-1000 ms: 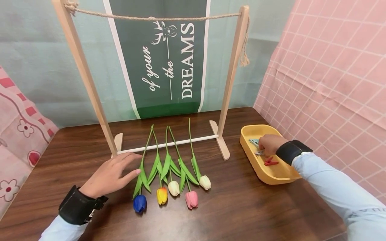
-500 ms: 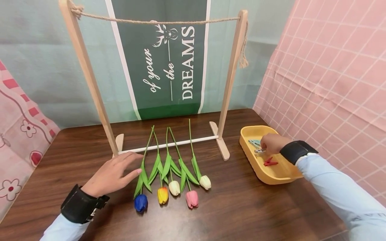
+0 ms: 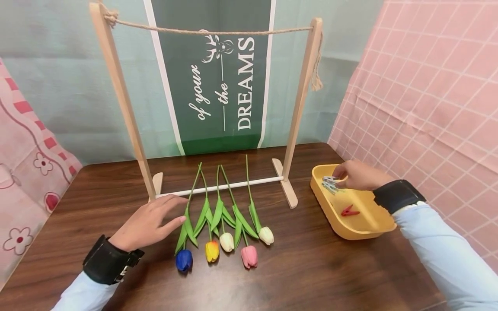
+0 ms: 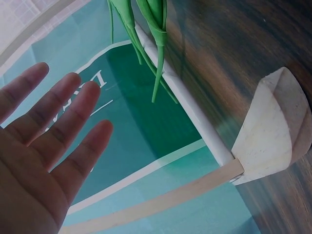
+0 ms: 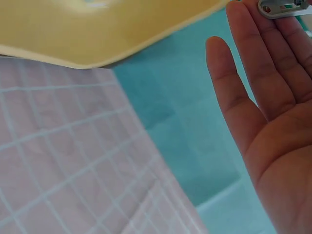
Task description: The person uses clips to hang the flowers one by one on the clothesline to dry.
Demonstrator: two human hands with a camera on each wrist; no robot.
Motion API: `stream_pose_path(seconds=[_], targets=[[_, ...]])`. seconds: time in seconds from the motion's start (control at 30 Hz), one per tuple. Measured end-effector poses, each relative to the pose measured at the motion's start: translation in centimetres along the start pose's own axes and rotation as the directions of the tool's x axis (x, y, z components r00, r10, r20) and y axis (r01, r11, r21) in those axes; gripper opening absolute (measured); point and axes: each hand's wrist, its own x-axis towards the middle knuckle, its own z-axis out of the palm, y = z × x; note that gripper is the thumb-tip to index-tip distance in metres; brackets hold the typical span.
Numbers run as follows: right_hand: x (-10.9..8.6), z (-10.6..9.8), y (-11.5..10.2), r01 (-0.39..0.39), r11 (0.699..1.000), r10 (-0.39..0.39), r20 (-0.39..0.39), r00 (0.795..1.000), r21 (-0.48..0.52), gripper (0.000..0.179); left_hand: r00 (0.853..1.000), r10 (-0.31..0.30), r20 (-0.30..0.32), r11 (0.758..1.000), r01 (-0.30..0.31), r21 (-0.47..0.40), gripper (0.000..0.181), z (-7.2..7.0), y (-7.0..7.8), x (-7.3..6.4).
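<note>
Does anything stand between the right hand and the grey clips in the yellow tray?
Nothing visible does. The right hand reaches into the yellow tray and seems to pinch one of the grey clips; the red clip lies nearer the person, off that path.

Behind the tabletop [image 3: 303, 276], which is dark brown with a streaky wood grain, I see a pale teal cloth [image 3: 58, 103] hanging, a little creased. Down its middle runs a dark green panel [image 3: 212, 125], brighter at the foot and edged by white stripes [image 3: 165, 82]. White lettering [image 3: 246, 84] climbs it sideways: "of your", "the", "DREAMS", with an antlered deer's head [image 3: 224, 45] near the top. To the right hangs a rumpled pink cloth with a white grid [image 3: 424, 99]; to the left, a paler pink one printed with flowers [image 3: 17, 239] and red blocks.
</note>
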Motion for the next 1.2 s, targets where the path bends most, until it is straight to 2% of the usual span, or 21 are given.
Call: stream_pose_path(seconds=[0.23,0.43,0.6,0.87,1.03,1.2], targets=[[0.3,-1.3,-2.9,0.056,0.998,-0.060,-0.128,0.990,-0.037,0.022,1.000,-0.017,0.013,1.000,0.018,-0.013,0.043,-0.2,0.0,-0.1],[1.7,-1.2,-5.9,0.169,0.986,-0.164,-0.230,0.959,0.001,0.020,0.999,-0.029,0.012,0.999,0.029,-0.012,0.043,-0.5,-0.1,0.0],[3.1,-0.8,-8.0,0.232,0.970,-0.208,-0.250,0.946,0.070,0.018,1.000,-0.023,0.009,1.000,0.023,-0.008,0.042,-0.6,-0.3,0.2],[5.1,0.3,-10.1,0.261,0.950,-0.214,-0.250,0.944,0.174,0.019,0.999,-0.033,0.011,0.999,0.033,-0.022,0.043,-0.8,-0.5,0.4],[6.0,1.2,-10.9,0.285,0.942,-0.230,-0.282,0.932,0.176,0.017,0.999,-0.042,0.018,0.999,0.042,-0.018,0.042,-0.8,-0.8,0.6],[6.8,1.9,-11.5,0.322,0.927,-0.252,-0.317,0.914,0.191,0.019,0.996,-0.086,0.024,0.994,0.087,-0.059,0.038,-0.6,-1.5,1.0]])
